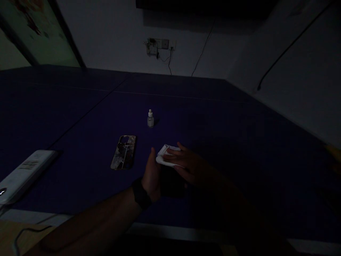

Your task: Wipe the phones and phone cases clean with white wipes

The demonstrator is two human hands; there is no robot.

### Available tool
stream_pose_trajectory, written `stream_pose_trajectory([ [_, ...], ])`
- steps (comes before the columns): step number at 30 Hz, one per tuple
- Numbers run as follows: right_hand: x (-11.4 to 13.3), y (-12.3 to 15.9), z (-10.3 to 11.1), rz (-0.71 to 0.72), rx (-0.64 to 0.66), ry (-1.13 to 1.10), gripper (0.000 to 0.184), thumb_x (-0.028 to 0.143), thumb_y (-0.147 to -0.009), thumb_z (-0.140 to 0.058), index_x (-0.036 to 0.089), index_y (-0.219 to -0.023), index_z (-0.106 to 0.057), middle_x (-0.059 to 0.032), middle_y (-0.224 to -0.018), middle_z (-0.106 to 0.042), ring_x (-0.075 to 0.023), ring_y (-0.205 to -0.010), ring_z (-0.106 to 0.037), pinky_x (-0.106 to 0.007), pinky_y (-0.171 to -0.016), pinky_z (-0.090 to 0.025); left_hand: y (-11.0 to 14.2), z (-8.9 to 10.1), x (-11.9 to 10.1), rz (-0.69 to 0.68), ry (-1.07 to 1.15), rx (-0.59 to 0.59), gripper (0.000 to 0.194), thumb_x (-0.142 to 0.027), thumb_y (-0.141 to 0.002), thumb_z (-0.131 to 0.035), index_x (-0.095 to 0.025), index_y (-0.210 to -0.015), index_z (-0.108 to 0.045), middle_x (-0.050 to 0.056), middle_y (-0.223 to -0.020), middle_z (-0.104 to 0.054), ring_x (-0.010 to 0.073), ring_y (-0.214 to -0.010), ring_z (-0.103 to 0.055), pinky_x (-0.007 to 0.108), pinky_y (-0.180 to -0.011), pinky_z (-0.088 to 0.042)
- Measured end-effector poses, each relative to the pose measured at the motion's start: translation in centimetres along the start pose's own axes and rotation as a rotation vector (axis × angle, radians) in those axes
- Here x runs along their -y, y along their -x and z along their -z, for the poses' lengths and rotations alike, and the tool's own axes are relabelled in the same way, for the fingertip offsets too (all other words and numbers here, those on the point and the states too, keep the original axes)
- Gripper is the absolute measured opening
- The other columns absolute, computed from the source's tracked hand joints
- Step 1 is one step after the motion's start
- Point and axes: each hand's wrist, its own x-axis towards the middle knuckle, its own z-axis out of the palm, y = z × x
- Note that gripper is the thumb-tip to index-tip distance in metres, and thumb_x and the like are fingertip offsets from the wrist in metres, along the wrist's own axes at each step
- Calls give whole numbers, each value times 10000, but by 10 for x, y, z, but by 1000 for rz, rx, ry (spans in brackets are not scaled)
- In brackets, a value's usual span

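Note:
My left hand point(152, 175) holds a dark, flat phone point(172, 184) low over the near part of the table; its thumb points up along the left side. Fingers of my right hand point(189, 164) press a folded white cloth point(162, 158) against the phone's upper end. Left of the hands lies a patterned phone case point(124, 153) with a camera cutout at its far end. Beyond them, a small dropper bottle point(150, 122) with a white top stands upright. Dim light hides most of the phone's surface and the left fingers beneath it.
On the left, a long white device point(29, 170) lies on the dark blue tabletop point(87, 131), with a cable point(32, 230) near the front edge. Wall sockets point(160, 44) with plugs and hanging cords are at the back. Another cord point(293, 44) hangs along the right wall.

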Motion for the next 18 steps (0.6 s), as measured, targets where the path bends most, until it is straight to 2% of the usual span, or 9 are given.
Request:
stream_pose_trajectory([
  [3,-4,6,6,-50,-60,-10,469,136,-983,-478,286,-1406,-616,-62,-1330,-718,-225,-1309,-633,-601,-1262,-253,0,-2,-1,-16,10,25,781,-781,-940,-318,-227,-1462,-492,156,-1047,-708,284,-749,-701,487,-730,-559],
  [6,-7,5,6,-145,-107,67,461,153,-989,-473,237,-1424,-601,-99,-1409,-662,-253,-1347,-601,-610,-1256,-266,0,-3,-1,-26,37,80,730,-771,-951,-296,-269,-1439,-508,125,-1012,-703,250,-713,-685,440,-687,-558],
  [10,0,-2,-1,-53,-25,75,539,114,-975,-474,236,-1498,-521,-100,-1480,-601,-250,-1426,-518,-592,-1235,-326,-1,-2,-2,-7,17,3,752,-775,-948,-297,-260,-1461,-488,140,-1024,-707,284,-753,-702,491,-717,-562],
  [13,2,0,1,32,-6,28,555,90,-948,-490,268,-1470,-551,-79,-1387,-682,-229,-1367,-582,-591,-1244,-304,-2,0,-1,23,34,-30,794,-779,-945,-296,-205,-1456,-498,174,-1076,-705,312,-805,-713,530,-771,-559],
  [16,-4,6,6,-30,-91,52,522,97,-931,-504,271,-1412,-610,-69,-1289,-740,-235,-1265,-666,-614,-1249,-280,0,0,-1,-27,42,15,731,-760,-953,-327,-247,-1442,-508,157,-1100,-706,282,-790,-710,501,-765,-563],
  [18,-7,6,6,-80,-134,98,513,106,-933,-508,257,-1413,-609,-78,-1329,-719,-245,-1277,-657,-615,-1244,-298,1,-1,0,-35,38,62,726,-767,-950,-323,-264,-1437,-514,144,-1075,-708,261,-755,-702,469,-729,-565],
])
